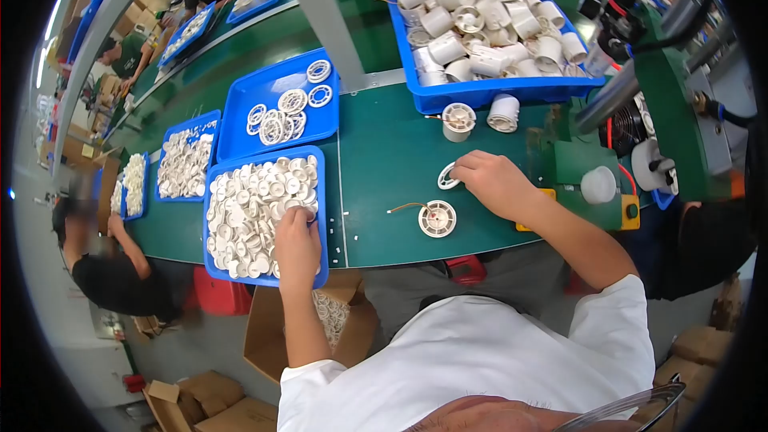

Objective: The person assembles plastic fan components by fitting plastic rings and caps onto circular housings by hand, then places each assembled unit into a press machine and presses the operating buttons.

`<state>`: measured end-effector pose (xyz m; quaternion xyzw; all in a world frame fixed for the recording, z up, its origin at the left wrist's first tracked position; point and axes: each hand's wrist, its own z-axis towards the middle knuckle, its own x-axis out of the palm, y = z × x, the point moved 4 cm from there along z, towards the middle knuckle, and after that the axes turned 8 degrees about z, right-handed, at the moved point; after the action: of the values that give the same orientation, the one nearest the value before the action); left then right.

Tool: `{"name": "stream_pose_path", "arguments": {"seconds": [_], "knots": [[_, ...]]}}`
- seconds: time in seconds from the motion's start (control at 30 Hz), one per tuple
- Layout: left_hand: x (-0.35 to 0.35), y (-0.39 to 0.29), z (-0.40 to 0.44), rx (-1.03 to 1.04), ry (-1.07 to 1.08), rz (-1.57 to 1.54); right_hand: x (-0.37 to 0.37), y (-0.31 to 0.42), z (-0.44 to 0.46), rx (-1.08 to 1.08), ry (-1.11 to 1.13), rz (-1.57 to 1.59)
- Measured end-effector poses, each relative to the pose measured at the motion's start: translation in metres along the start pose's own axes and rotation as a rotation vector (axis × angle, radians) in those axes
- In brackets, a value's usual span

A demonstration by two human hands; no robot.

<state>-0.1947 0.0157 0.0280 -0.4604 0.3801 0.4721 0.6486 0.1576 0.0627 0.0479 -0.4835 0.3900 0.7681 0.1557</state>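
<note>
My left hand [298, 244] reaches into a blue tray [322, 192] heaped with small white round caps [248, 216]. Its fingers are pinched together among the caps; what they hold is hidden. My right hand [494, 182] grips a white ring [447, 177] by its edge, just above the green table [384, 168]. Below that ring lies a white round housing [438, 219] with a spoked face and a thin wire leading left. Another white cylindrical housing [458, 122] stands farther back, beside one lying on its side [503, 114].
A large blue bin [432, 96] of white cylinders stands at the back. Another blue tray [240, 124] holds several white rings. A machine fixture [576, 168] with a yellow base is at right. An open cardboard box [268, 328] sits under the table edge. Co-workers sit at left.
</note>
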Motion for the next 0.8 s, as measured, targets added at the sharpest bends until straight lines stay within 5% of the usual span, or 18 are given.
{"name": "stream_pose_path", "arguments": {"seconds": [0.23,0.43,0.5,0.63,0.8], "knots": [[-0.004,-0.006,0.022,0.003,0.101,0.081,0.006,-0.018,-0.017,0.140,-0.017,0.074],[-0.021,-0.042,0.006,-0.070,-0.164,-0.019,0.012,-0.010,-0.009,0.400,0.030,0.057],[-0.016,-0.077,-0.010,0.101,-0.369,-0.138,0.023,-0.014,-0.009,0.368,0.121,-0.046],[0.040,-0.095,-0.041,-0.144,-0.088,-0.645,0.022,-0.017,-0.015,0.252,0.139,0.044],[0.035,-0.110,-0.050,0.072,-0.279,-0.065,0.014,-0.014,-0.018,0.189,0.042,0.102]]}}
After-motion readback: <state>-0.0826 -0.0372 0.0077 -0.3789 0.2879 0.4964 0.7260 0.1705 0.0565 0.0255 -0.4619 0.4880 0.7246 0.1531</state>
